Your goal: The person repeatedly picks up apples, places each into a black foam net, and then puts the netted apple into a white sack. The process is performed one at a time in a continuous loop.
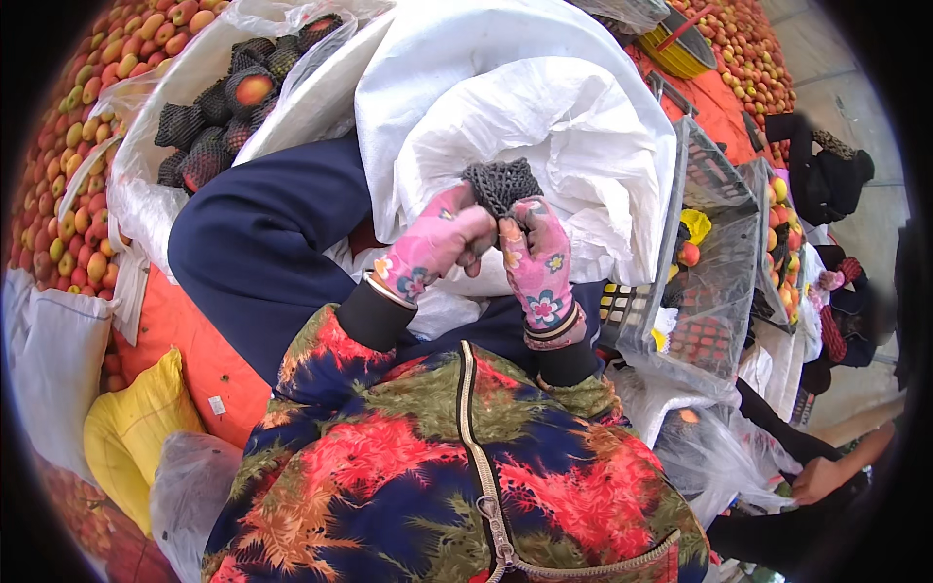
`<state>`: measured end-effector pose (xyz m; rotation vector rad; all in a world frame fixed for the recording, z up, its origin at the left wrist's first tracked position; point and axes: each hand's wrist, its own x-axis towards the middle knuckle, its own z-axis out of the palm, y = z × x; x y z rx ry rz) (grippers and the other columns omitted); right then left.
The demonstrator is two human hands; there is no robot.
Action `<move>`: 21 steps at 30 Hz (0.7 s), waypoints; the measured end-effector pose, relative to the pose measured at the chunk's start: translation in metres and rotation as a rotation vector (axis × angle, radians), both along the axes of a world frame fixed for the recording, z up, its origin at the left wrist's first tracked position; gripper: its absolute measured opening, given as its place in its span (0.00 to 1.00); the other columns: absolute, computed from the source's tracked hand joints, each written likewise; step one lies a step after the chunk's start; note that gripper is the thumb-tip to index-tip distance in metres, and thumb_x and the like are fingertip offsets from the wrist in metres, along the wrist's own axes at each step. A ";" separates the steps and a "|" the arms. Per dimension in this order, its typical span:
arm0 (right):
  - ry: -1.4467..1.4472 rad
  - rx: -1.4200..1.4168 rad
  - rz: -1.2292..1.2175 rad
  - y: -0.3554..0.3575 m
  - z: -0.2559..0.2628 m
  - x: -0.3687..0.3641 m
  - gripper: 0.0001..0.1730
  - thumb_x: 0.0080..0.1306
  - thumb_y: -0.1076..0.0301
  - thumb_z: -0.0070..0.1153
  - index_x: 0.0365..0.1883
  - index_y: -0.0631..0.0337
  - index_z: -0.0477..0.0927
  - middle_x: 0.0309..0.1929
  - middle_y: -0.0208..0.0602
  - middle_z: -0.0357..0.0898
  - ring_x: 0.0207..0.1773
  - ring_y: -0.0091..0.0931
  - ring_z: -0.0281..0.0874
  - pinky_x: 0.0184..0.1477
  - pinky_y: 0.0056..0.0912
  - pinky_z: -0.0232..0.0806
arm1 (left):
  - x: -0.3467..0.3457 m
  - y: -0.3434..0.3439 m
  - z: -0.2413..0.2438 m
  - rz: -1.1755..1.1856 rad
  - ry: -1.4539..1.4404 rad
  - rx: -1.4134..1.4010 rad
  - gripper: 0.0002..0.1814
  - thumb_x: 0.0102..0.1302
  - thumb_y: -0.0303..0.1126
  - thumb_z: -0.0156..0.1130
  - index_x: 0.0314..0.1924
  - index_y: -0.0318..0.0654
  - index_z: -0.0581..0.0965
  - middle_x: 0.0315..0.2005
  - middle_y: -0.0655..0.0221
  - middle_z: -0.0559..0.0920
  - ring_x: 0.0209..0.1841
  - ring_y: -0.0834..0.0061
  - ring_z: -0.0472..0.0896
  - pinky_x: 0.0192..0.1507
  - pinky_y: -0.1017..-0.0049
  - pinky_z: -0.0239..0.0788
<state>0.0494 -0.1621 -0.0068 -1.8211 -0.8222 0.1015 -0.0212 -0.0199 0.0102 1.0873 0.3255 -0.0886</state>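
Both of my hands wear pink floral fingerless gloves. My left hand [448,237] and my right hand [538,251] meet over my lap, gripping the lower edge of a dark foam fruit net [503,184] between them. The net points away from me and looks mostly slack; I cannot tell whether anything is inside it. Beneath and beyond the hands spreads a large white woven sack [532,102] with its mouth rolled back. At the upper left, several netted apples [251,91] lie in another white sack [321,87] lined with clear plastic.
Loose apples [80,240] are heaped along the left. To the right stands a plastic-lined crate [703,291] with a few fruits, beside more apples [783,248]. A yellow basket [678,51] sits at the upper right. Another person's hand [816,481] touches clear plastic at lower right.
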 end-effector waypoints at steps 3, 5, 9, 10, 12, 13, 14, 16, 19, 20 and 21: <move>-0.095 0.033 0.023 0.002 0.007 -0.005 0.09 0.57 0.71 0.58 0.34 0.63 0.72 0.33 0.41 0.72 0.28 0.33 0.73 0.28 0.30 0.65 | 0.001 0.011 -0.024 0.186 -0.243 -0.460 0.11 0.62 0.32 0.49 0.41 0.33 0.70 0.31 0.64 0.77 0.28 0.72 0.77 0.29 0.73 0.70; -0.133 0.072 0.019 0.003 0.011 -0.010 0.09 0.57 0.71 0.59 0.33 0.63 0.72 0.33 0.41 0.73 0.28 0.33 0.73 0.27 0.30 0.65 | 0.007 0.007 -0.026 0.299 -0.276 -0.485 0.18 0.63 0.32 0.48 0.51 0.31 0.69 0.39 0.61 0.78 0.38 0.69 0.78 0.37 0.69 0.72; -0.088 0.089 -0.031 0.003 0.002 -0.016 0.10 0.56 0.72 0.59 0.34 0.64 0.72 0.34 0.42 0.73 0.29 0.32 0.74 0.28 0.28 0.65 | 0.012 0.003 -0.026 0.342 -0.317 -0.862 0.21 0.62 0.35 0.50 0.53 0.31 0.70 0.50 0.57 0.76 0.54 0.59 0.72 0.58 0.58 0.60; 0.004 0.120 -0.097 0.005 0.000 -0.021 0.09 0.56 0.72 0.59 0.33 0.64 0.73 0.34 0.41 0.72 0.27 0.31 0.73 0.28 0.28 0.65 | 0.010 0.000 -0.013 0.249 -0.330 -0.907 0.23 0.62 0.38 0.52 0.53 0.32 0.70 0.52 0.57 0.75 0.55 0.57 0.71 0.59 0.58 0.58; -0.034 0.066 -0.082 0.006 0.000 -0.021 0.09 0.55 0.71 0.59 0.32 0.63 0.72 0.32 0.38 0.71 0.27 0.30 0.73 0.28 0.27 0.65 | 0.005 0.003 -0.014 0.204 -0.339 -0.949 0.24 0.61 0.39 0.52 0.55 0.32 0.70 0.53 0.57 0.74 0.56 0.57 0.70 0.60 0.58 0.57; -0.020 -0.007 -0.073 0.003 0.000 -0.018 0.09 0.55 0.71 0.59 0.31 0.63 0.72 0.32 0.37 0.71 0.27 0.30 0.73 0.29 0.27 0.65 | 0.006 0.004 -0.016 0.164 -0.345 -0.987 0.25 0.61 0.40 0.52 0.55 0.32 0.69 0.54 0.56 0.73 0.56 0.56 0.70 0.60 0.58 0.57; -0.050 0.012 -0.045 0.004 0.001 -0.019 0.12 0.55 0.74 0.59 0.36 0.63 0.70 0.32 0.35 0.70 0.28 0.25 0.70 0.28 0.25 0.63 | 0.005 0.006 -0.017 0.176 -0.332 -0.972 0.26 0.62 0.41 0.52 0.56 0.32 0.69 0.55 0.56 0.72 0.57 0.56 0.70 0.61 0.58 0.56; -0.014 0.059 -0.056 0.007 -0.002 -0.023 0.14 0.56 0.76 0.58 0.39 0.63 0.68 0.29 0.32 0.69 0.26 0.20 0.66 0.27 0.23 0.61 | 0.005 0.004 -0.015 0.202 -0.304 -0.941 0.27 0.63 0.42 0.52 0.57 0.32 0.67 0.56 0.55 0.71 0.57 0.56 0.69 0.62 0.58 0.55; 0.360 0.047 -0.112 0.004 -0.001 -0.022 0.11 0.57 0.75 0.56 0.35 0.64 0.66 0.22 0.31 0.67 0.22 0.20 0.64 0.24 0.24 0.60 | 0.008 0.007 -0.024 0.133 -0.259 -0.931 0.27 0.64 0.44 0.51 0.57 0.32 0.67 0.57 0.55 0.70 0.58 0.56 0.69 0.61 0.57 0.57; 0.333 0.109 -0.103 0.002 -0.002 -0.024 0.11 0.58 0.74 0.55 0.33 0.63 0.65 0.19 0.32 0.66 0.21 0.19 0.64 0.23 0.24 0.59 | 0.010 0.004 -0.023 0.124 -0.247 -0.859 0.26 0.65 0.43 0.51 0.56 0.32 0.68 0.55 0.56 0.72 0.57 0.56 0.69 0.58 0.57 0.61; 0.335 -0.057 -0.095 -0.002 0.013 -0.031 0.10 0.58 0.71 0.55 0.33 0.62 0.67 0.19 0.37 0.68 0.21 0.24 0.68 0.24 0.28 0.61 | 0.010 0.005 -0.027 0.200 -0.199 -0.848 0.24 0.63 0.40 0.54 0.54 0.32 0.69 0.51 0.56 0.75 0.53 0.57 0.74 0.55 0.58 0.65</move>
